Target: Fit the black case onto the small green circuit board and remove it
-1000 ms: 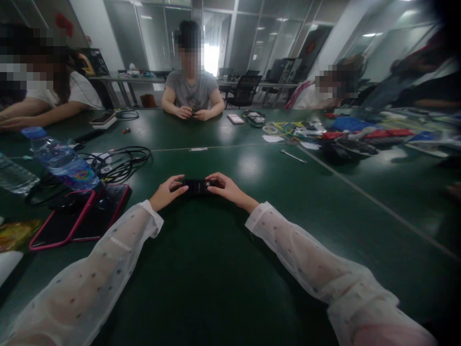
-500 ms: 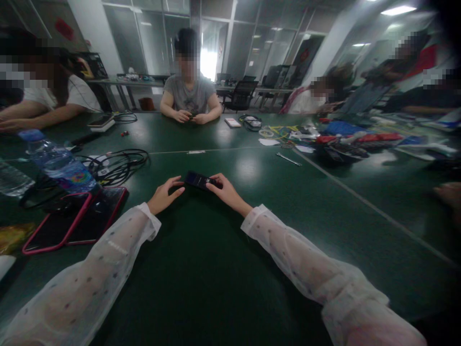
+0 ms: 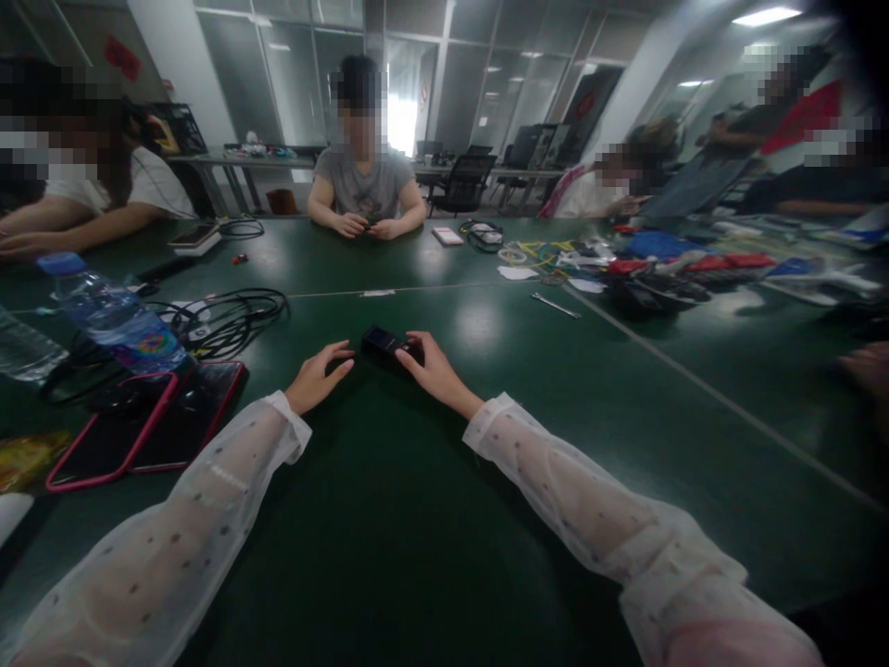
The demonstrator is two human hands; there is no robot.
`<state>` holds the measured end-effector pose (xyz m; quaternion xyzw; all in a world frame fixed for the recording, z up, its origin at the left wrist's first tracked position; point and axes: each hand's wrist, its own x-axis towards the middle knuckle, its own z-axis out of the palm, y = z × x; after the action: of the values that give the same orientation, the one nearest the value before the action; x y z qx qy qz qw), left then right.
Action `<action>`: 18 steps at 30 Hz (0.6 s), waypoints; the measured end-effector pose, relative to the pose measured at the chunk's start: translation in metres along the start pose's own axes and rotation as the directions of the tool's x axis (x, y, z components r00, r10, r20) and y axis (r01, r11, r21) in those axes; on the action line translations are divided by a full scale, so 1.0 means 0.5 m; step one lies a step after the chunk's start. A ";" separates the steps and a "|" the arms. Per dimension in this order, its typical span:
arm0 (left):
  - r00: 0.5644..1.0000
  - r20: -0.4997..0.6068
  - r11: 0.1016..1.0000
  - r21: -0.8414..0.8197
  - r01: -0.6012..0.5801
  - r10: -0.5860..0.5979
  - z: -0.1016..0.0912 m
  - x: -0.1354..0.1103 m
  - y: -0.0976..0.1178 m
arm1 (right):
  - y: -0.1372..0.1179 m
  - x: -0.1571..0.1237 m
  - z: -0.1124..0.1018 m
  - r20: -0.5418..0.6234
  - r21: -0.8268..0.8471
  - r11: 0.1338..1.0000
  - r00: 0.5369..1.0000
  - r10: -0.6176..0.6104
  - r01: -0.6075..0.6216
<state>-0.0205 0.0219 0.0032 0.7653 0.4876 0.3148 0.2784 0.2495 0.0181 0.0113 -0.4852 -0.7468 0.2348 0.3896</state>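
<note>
My right hand [image 3: 437, 372] grips the right end of a small black handheld device with a screen [image 3: 381, 341] between thumb and fingers. The device is at the green table, with its screen facing up; its exact kind is unclear, and my fingers hide its right end. To the left of it, my left hand [image 3: 320, 377] rests with thumb and fingers apart, holding nothing. A small gap separates those fingertips from the device.
At left are two red-edged phones [image 3: 187, 421], a water bottle [image 3: 115, 310] and coiled black cables [image 3: 240, 315]. A wrench [image 3: 556, 306] lies ahead to the right, before piled cables and tools [image 3: 667, 269]. Other people sit around the green table [image 3: 389, 519].
The black device has tilted and shifted slightly right in my right hand; more of its near edge shows, and its screen looks different. My left hand has hardly moved.
</note>
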 end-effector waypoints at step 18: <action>0.980 0.128 0.820 0.537 -0.199 0.154 0.020 -0.014 0.006 | -0.010 -0.014 0.003 -0.169 -0.240 0.970 0.982 -0.082 0.040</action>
<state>-0.0135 0.0134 -0.0026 0.8664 0.4730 0.1562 0.0369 0.2469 0.0097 0.0116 -0.5238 -0.7462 0.0883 0.4013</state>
